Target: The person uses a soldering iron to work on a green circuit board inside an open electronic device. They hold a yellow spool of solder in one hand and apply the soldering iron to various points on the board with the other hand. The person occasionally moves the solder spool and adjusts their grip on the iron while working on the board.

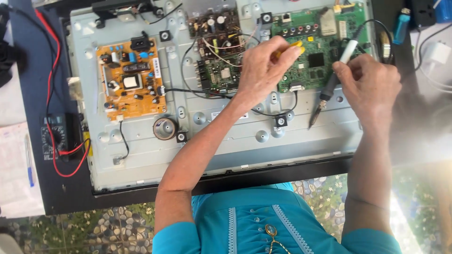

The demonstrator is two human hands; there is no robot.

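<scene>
An opened flat-screen television lies face down, its grey metal back panel [226, 141] bare. My left hand [262, 68] rests over the green main board [320, 56] and grips a yellow-handled tool [295, 47], whose tip is hidden under the fingers. My right hand [369, 87] holds a soldering iron [335, 75] by its white and black handle at the board's right edge. Its tip points down towards me over the metal panel. An orange power board [132, 80] sits at the left, and a smaller dark board [219, 42] lies between the two.
A black multimeter [55, 136] with red and black leads lies on the dark table at the left, beside paper with a blue pen [29, 162]. A round speaker [165, 128] sits on the panel. A blue lighter [401, 26] and white charger [437, 53] lie at the right.
</scene>
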